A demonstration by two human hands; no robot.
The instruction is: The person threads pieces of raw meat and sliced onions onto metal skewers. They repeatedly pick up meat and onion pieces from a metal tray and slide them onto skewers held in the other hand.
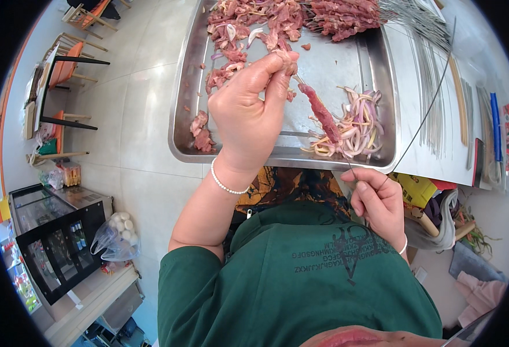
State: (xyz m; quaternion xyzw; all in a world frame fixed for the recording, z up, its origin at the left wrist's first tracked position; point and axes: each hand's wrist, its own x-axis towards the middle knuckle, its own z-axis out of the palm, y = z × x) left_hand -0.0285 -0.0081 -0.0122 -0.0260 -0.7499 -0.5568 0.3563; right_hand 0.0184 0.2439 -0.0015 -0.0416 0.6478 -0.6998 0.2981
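Raised over the steel tray, my left hand [252, 102] pinches a piece of raw meat [290, 65] at the upper end of a thin metal skewer. Threaded meat [321, 113] covers the skewer's middle, slanting above sliced onions [360, 119]. Just beyond the tray's near edge, my right hand [378, 201] grips the skewer's bare lower part [351, 166] between thumb and fingers. A long thin dark rod [428, 106] runs from beside this hand to the upper right; whether it is held, I cannot tell. Loose marinated meat [254, 19] lies in the tray's far left.
The tray's steel rim [241, 161] surrounds the food. Finished meat skewers [345, 17] are piled at its far right. Bare metal skewers [430, 99] and wooden sticks [458, 99] lie on the table to the right. Chairs [70, 65] and a black glass-fronted cabinet [57, 243] stand at left.
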